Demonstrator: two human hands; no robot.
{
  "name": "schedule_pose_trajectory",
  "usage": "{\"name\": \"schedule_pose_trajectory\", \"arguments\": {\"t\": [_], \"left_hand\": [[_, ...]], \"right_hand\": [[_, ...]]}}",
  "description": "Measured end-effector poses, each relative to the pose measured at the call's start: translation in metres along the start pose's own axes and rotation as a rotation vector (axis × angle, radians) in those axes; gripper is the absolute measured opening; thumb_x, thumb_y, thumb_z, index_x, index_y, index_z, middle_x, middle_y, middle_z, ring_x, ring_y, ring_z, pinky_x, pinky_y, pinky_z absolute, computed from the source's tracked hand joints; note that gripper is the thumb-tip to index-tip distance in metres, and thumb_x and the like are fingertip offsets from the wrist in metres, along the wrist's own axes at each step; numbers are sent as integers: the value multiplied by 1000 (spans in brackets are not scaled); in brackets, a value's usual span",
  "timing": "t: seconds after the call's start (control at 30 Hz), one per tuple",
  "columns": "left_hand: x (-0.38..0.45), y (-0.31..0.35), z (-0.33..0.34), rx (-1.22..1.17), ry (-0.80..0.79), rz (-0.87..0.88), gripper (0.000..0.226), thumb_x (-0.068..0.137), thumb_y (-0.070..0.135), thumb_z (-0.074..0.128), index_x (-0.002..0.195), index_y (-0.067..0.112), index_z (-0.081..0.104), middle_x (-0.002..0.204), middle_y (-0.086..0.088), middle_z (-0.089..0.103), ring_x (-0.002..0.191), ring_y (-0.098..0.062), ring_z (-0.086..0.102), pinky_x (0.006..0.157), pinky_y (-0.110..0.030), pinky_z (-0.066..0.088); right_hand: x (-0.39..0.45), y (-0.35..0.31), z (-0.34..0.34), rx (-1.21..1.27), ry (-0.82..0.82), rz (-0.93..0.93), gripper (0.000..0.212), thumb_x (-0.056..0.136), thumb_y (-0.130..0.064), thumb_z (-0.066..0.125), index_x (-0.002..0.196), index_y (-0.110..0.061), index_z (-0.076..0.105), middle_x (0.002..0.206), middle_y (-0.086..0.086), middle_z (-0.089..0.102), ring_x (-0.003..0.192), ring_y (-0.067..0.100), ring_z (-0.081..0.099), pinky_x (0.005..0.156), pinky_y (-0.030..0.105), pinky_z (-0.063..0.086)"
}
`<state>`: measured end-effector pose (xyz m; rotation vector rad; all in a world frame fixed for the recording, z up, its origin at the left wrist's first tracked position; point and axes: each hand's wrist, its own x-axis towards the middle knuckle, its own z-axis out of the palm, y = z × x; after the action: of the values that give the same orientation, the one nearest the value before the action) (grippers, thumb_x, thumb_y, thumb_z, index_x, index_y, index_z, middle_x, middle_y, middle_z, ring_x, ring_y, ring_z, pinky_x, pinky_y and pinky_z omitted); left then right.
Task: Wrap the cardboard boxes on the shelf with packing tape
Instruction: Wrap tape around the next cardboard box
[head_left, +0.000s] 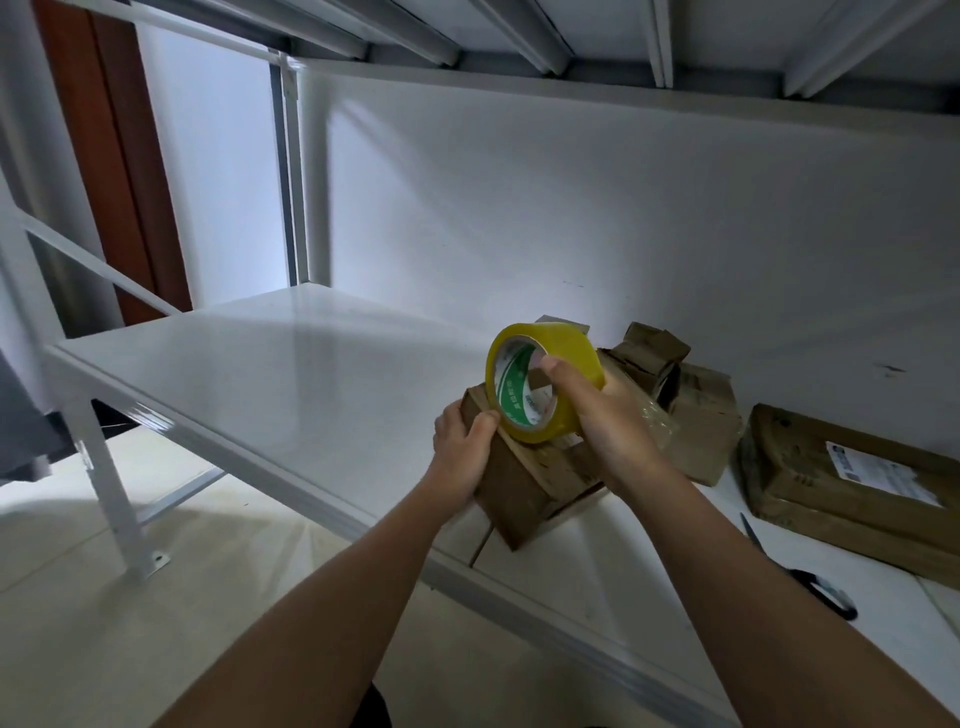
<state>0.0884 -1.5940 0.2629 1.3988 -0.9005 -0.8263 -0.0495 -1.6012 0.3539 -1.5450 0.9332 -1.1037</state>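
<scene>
Now your left hand grips the small cardboard box at its left end on the shelf; its long axis runs toward you. Just right, your right hand holds the tape roll against the box top.

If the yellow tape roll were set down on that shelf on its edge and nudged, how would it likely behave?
The yellow tape roll is a round ring, so on edge it would probably roll across the smooth, glossy white shelf. Laid flat it should stay put. It looks rigid: the right hand grips it through the core without visibly deforming it.
</scene>
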Motion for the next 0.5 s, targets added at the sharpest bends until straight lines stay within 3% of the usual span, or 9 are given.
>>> {"name": "schedule_pose_trajectory", "arguments": {"t": [0.1, 0.2, 0.33, 0.43, 0.5], "left_hand": [[-4, -2, 6, -133, 64, -48, 68, 80, 47, 47, 140, 17, 34, 135, -7, 37, 126, -27, 42, 107, -49, 38], [0, -4, 9, -67, 58, -68, 55, 93, 38, 42, 141, 13, 32, 133, -5, 36, 122, -25, 42, 107, -45, 38], [5, -5, 14, -21, 68, -50, 54, 94, 37, 41, 140, 10, 32, 128, -2, 33, 116, -19, 42, 102, -38, 39], [8, -5, 16, -39, 76, -33, 51, 94, 36, 43, 136, 7, 36, 129, -4, 35, 117, -22, 45, 102, -40, 42], [7, -6, 17, -44, 91, -5, 39, 94, 33, 44, 124, 8, 47, 124, -6, 38, 110, -20, 49, 95, -37, 46]], "right_hand": [[9, -15, 0, -144, -24, 48, 22, 79, -45, 69, 82, -23, 67, 68, -10, 68, 56, -1, 64, 46, 12, 47], [14, -30, -11, -319, -100, 128, 32, 74, -52, 69, 87, -22, 68, 89, -2, 70, 81, 14, 67, 70, 27, 55], [7, -48, -39, -533, -260, 245, 43, 68, -61, 68, 91, -25, 69, 83, -3, 72, 74, 17, 70, 62, 25, 53], [-4, -58, -54, -664, -429, 390, 30, 72, -59, 68, 82, -31, 63, 65, -12, 69, 55, 7, 68, 42, 16, 49], [-14, -54, -56, -753, -491, 521, 41, 68, -62, 69, 95, -32, 61, 86, -7, 70, 69, 12, 70, 52, 20, 54]]}}
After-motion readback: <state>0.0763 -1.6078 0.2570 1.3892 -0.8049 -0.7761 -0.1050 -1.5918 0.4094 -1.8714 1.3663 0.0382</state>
